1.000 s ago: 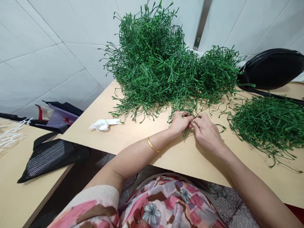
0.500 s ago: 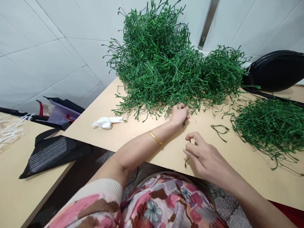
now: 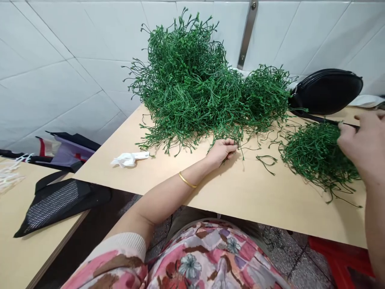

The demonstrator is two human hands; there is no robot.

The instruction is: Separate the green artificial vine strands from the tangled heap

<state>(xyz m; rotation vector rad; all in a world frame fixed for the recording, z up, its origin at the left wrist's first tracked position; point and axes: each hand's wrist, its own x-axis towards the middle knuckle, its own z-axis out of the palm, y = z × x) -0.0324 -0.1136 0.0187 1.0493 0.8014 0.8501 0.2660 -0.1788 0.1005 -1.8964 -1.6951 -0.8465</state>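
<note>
My left hand (image 3: pixel 221 152) rests on the table at the front edge of a large heap of green plastic stems (image 3: pixel 192 92) with small budded tips. Its fingers are pinched on a few of these stems. Over at the right, my right hand (image 3: pixel 365 142) is above a smaller pile of the same green stems (image 3: pixel 315 154). Its thumb and fingers are apart, and no stem shows between them. Part of that pile is hidden by the hand. A loose stem (image 3: pixel 266 161) lies on the tabletop between the two hands.
A crumpled white tissue (image 3: pixel 128 159) lies left on the table (image 3: pixel 180 196). The black bag (image 3: pixel 327 90) with its strap stands behind the small pile. A black mesh pouch (image 3: pixel 60 204) and folded umbrella-like fabric (image 3: pixel 66 150) are at the left. A tiled wall (image 3: pixel 75 32) bounds the back.
My right hand has moved from near the front edge of the table, where a stem hung from it, to the smaller pile at the right. My left hand stays by the large heap.
</note>
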